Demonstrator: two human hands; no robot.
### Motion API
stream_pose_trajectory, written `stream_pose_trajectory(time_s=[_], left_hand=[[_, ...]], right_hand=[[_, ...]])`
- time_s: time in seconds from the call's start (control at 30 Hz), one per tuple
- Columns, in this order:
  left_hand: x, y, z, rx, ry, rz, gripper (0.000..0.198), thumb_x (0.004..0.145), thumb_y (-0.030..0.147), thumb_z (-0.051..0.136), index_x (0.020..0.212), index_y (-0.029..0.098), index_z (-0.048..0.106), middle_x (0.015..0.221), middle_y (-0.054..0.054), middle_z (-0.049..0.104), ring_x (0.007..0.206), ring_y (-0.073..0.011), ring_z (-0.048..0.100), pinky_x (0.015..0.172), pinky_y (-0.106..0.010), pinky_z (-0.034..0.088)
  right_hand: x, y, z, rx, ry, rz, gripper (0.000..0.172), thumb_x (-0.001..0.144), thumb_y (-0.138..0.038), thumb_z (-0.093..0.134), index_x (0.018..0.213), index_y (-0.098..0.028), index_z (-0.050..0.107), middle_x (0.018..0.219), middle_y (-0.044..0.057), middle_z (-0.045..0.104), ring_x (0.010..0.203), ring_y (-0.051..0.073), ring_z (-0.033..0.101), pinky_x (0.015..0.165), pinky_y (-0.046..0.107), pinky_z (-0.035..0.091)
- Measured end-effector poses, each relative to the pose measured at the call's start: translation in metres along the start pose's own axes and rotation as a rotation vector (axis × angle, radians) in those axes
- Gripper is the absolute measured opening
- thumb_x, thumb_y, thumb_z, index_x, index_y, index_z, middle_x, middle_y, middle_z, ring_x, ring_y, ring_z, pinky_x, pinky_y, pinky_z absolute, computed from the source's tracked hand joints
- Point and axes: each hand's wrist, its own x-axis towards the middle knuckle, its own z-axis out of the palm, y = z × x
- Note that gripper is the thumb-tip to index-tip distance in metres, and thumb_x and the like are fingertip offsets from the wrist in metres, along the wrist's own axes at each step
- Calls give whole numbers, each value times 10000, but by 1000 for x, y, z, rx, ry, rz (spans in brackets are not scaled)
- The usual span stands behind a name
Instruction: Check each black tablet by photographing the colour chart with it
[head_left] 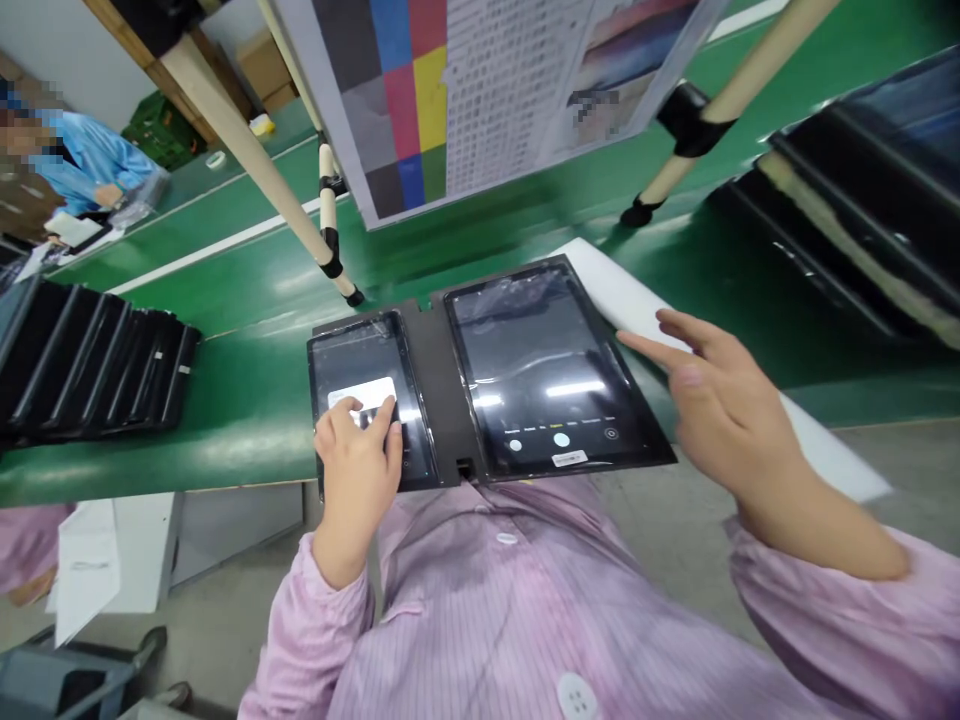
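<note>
Two tablets lie side by side in a dark tray (437, 385) at the bench's front edge. On the left tablet (360, 350) a white pop-up box is lit, and my left hand (356, 460) rests over it with fingers spread, a fingertip at the box. The right tablet (540, 350) shows a dark screen with round icons along its lower side and a small white label below them. My right hand (724, 410) hovers just right of that tablet, index finger stretched out, holding nothing.
Black tablet-like slabs (97, 360) stand in a row at left; more dark slabs (847, 210) are stacked at right. A white sheet (622, 290) lies behind the tray. Beige poles (255, 150) frame a printed colour chart (409, 100). A person in blue (97, 150) sits far left.
</note>
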Motion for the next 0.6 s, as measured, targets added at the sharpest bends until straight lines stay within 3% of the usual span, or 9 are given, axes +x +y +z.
stream_pose_trajectory(time_s=[0.07,0.17,0.3,0.43,0.6], left_hand=[[-3,-16,1,-43,24,-42,408,985,345,478,1332,258,675,1243,-178,470,1209,-354,445,1048,-611,375],[-8,-57,5,-178,65,-205,532,973,432,500,1462,227,544,1431,-193,452,1386,-364,397,1165,-596,290],[-13,-102,28,-668,-93,-433,740,957,538,509,1597,232,297,1652,-119,327,1539,-285,275,1260,-448,200],[-9,-107,50,-891,-97,-497,753,965,521,520,1614,262,239,1692,-40,246,1570,-216,189,1278,-373,117],[3,-102,53,-966,-62,-498,742,929,411,620,1591,284,310,1685,-6,264,1566,-192,201,1279,-343,95]], right_hand=[[-1,5,1,-2,-13,30,677,1020,-611,258,1296,-174,695,1448,216,540,1342,321,553,1149,525,418],[0,15,2,2,-94,123,605,1000,-588,342,1392,-216,615,1497,166,518,1411,304,489,1213,516,350],[5,20,12,184,-332,275,698,960,-539,428,1567,-198,379,1645,100,330,1530,258,304,1287,434,172],[9,9,22,368,-404,383,824,942,-507,458,1624,-117,213,1698,63,106,1575,203,97,1282,334,32],[10,4,25,541,-307,488,687,955,-457,518,1588,-251,349,1674,-25,210,1567,176,150,1280,321,48]])
